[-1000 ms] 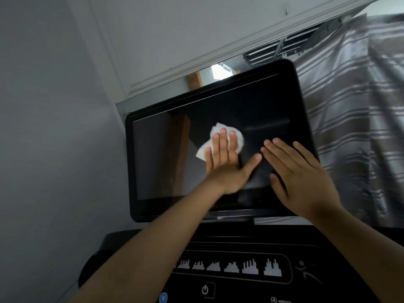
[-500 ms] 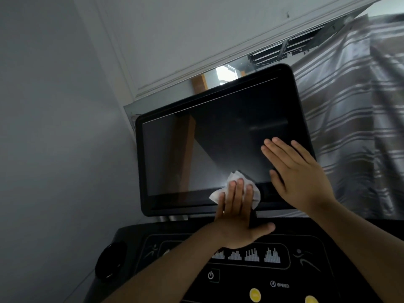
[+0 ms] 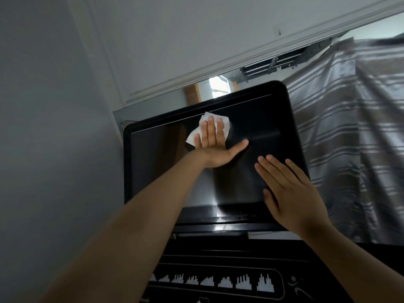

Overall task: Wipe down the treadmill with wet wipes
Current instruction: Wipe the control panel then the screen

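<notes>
Treadmill screen (image 3: 258, 119) beside striped curtain (image 3: 349, 127): left hand (image 3: 215, 149) presses wipe (image 3: 225, 124) with straight fingers (image 3: 211, 132), right hand (image 3: 290, 193) rests flat.

No word, brand or number can be read here. The black console (image 3: 218, 256) carries only signs. A row of small white bar charts (image 3: 213, 282), each with a different profile, stands inside a thin rounded outline. Just to the right of this row is a white running figure (image 3: 297, 286).
</notes>
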